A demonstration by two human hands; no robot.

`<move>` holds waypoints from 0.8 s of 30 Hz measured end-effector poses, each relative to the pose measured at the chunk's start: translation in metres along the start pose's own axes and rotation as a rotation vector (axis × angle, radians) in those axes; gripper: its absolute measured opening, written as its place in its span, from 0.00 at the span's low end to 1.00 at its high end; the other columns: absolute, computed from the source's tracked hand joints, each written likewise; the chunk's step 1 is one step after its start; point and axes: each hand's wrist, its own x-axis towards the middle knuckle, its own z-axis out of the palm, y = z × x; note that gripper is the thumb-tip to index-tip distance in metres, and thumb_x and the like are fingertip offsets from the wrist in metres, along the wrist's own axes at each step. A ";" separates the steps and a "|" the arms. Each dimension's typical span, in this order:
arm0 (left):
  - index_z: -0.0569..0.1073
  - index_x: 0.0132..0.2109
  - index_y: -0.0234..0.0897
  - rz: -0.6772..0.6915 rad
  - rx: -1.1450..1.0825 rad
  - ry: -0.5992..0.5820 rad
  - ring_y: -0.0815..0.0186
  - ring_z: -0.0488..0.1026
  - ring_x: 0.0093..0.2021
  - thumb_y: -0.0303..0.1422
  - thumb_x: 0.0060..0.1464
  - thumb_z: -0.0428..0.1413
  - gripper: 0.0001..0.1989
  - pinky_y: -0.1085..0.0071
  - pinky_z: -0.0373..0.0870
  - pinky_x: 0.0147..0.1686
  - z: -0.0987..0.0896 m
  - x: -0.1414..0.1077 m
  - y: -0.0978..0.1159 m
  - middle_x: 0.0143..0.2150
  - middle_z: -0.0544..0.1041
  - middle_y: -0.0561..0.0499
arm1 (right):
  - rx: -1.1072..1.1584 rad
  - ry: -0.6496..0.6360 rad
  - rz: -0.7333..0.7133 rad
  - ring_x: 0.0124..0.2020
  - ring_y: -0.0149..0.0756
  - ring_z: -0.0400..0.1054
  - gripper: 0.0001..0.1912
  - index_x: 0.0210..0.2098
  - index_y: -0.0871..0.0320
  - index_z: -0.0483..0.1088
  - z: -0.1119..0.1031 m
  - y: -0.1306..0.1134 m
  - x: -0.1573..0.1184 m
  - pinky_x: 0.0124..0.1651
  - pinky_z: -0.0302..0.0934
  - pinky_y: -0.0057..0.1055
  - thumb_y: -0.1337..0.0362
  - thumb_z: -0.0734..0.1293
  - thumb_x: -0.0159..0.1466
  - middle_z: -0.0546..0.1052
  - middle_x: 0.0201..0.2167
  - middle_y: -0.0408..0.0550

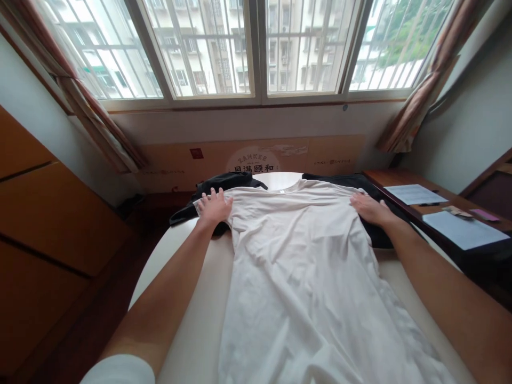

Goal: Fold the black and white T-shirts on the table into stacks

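Observation:
A white T-shirt point(296, 256) lies spread over a round white table point(176, 245), its neckline at the far side and its body creased toward me. My left hand point(216, 207) rests flat on the left sleeve with fingers spread. On the right sleeve lies my right hand point(370, 208), its fingers stretched out over the cloth edge. Dark clothing shows from under both sleeves: one black garment point(236, 180) at the far left, another black garment point(378, 234) at the right.
A wooden desk point(384, 178) to the right bears white papers point(416, 194), a pen and a pink slip point(485, 214). Behind the table, a printed cardboard panel point(328, 152) stands below the barred window. Orange-brown cabinets point(40, 213) line the left, and curtains point(88, 117) hang at both sides.

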 end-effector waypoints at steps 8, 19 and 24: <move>0.57 0.76 0.27 -0.084 -0.007 0.135 0.38 0.47 0.79 0.39 0.66 0.48 0.36 0.41 0.47 0.75 -0.003 0.000 0.004 0.80 0.50 0.29 | -0.005 0.028 0.192 0.77 0.64 0.49 0.36 0.74 0.71 0.58 -0.017 -0.010 0.000 0.73 0.45 0.71 0.60 0.57 0.70 0.59 0.75 0.70; 0.82 0.51 0.36 0.404 0.011 -0.007 0.46 0.73 0.60 0.39 0.63 0.60 0.15 0.56 0.67 0.62 -0.023 0.059 0.089 0.56 0.81 0.38 | 0.112 0.001 -0.099 0.62 0.47 0.72 0.25 0.63 0.63 0.74 -0.010 -0.117 0.107 0.65 0.64 0.36 0.59 0.67 0.70 0.78 0.62 0.59; 0.82 0.41 0.40 0.399 -0.053 -0.099 0.51 0.77 0.52 0.37 0.57 0.64 0.07 0.56 0.66 0.61 -0.009 0.083 0.093 0.46 0.84 0.45 | 0.051 0.006 0.004 0.58 0.55 0.71 0.18 0.52 0.58 0.79 0.011 -0.123 0.126 0.59 0.65 0.45 0.59 0.72 0.65 0.80 0.55 0.60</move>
